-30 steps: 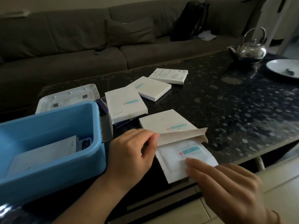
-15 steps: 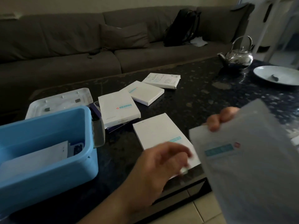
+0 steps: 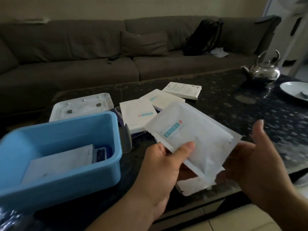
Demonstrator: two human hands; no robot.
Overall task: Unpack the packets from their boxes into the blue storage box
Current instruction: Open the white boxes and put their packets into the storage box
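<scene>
Dark bench [image 3: 225, 104] now has the white packet [image 3: 191, 139] out of its box and up in the air just right of the blue storage box [image 3: 70, 177], pinched by the left hand [image 3: 165, 165], right hand [image 3: 260, 157] spread open beside it, so it can go in next.

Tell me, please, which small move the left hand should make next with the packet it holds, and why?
Probably carry the packet leftward and lay it in the blue storage box. The left hand already grips it, out of its box, the right hand is open beside it, and the storage box stands open with one packet inside.
</scene>
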